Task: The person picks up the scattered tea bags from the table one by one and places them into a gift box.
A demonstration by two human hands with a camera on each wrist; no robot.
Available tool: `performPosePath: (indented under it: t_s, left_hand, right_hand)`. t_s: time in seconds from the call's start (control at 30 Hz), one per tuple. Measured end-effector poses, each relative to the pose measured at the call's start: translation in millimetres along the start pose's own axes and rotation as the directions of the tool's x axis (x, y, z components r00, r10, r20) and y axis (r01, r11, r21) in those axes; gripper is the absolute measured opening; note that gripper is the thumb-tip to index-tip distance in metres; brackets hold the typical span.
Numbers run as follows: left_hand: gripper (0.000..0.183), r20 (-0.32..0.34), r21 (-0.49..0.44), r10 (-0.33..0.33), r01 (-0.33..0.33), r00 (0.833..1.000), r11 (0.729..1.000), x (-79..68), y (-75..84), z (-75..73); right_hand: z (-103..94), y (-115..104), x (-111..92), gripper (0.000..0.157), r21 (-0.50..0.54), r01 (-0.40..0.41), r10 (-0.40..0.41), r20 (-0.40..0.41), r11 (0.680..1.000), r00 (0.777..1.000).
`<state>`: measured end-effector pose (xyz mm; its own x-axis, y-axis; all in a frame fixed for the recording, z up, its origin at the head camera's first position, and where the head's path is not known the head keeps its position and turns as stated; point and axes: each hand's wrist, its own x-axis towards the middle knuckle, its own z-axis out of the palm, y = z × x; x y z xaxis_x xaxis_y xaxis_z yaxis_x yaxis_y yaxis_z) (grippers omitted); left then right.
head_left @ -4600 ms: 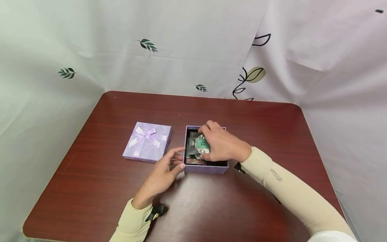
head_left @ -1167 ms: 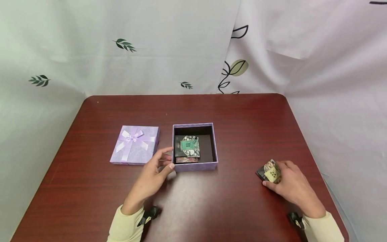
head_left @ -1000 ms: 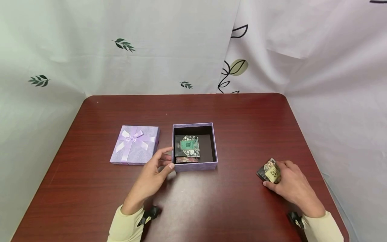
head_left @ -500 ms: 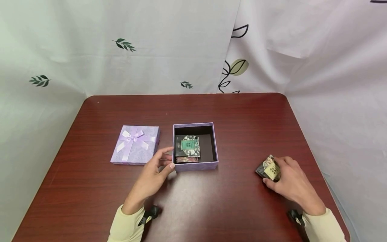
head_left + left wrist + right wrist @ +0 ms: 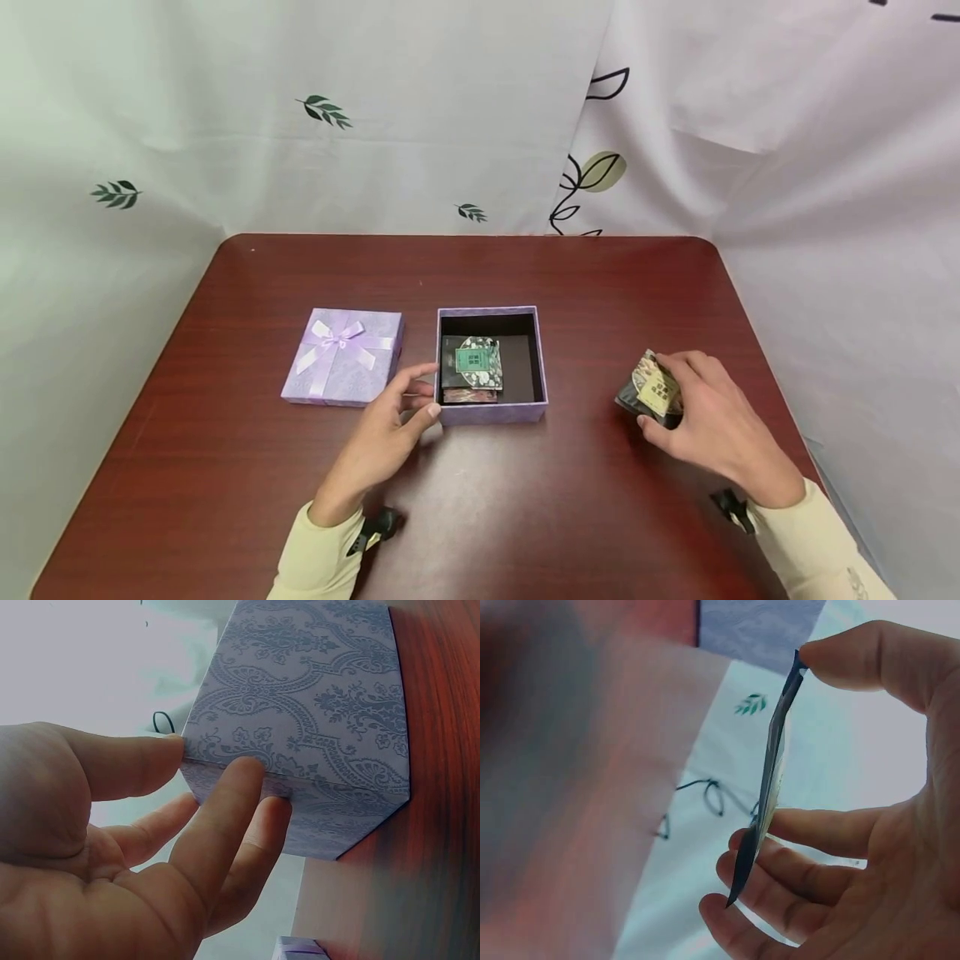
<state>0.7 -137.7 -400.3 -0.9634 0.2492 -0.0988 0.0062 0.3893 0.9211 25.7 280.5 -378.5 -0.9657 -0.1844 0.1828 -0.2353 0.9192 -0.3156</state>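
My left hand point(image 5: 386, 429) rests its fingertips against the left side of an open purple gift box point(image 5: 492, 413). In the left wrist view, the fingers point(image 5: 240, 787) lie near the corner of the box's patterned wall. Inside the box, on the left, lies a dark packet with a green label point(image 5: 472, 361); a reddish printed edge point(image 5: 470, 396) shows beneath it. Off to the right, my right hand point(image 5: 716, 421) pinches a flat dark packet with a yellow label point(image 5: 654, 392). The right wrist view shows this packet edge-on between thumb point(image 5: 855, 656) and fingers, tilted.
Left of the box lies its purple lid point(image 5: 345, 357), topped with a ribbon bow. Both stand on a dark red wooden table point(image 5: 480, 500). White curtain cloth point(image 5: 420, 150) with leaf prints hangs round the table's back and sides.
Earlier my right hand reached into the box; then it was at the right with the yellow-labelled packet. Since half a second ago it has shifted left and away with that packet. My left hand stays put.
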Motion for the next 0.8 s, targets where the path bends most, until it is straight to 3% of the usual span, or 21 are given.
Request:
performPosePath:
  t_s: [0.37,0.8]
  left_hand:
    - [0.054,-0.01,0.006,0.001,-0.001,1.0,1.0,-0.4,0.8,0.0]
    - [0.053,-0.013,-0.005,-0.003,0.003,1.0,1.0,0.2,2.0,0.5]
  right_hand:
    - [-10.9,-37,44,0.084,-0.017,0.183,-0.184,-0.01,0.983,0.983]
    - [4.0,-95,102,0.082,-0.009,0.395,-0.394,0.052,0.919,0.918]
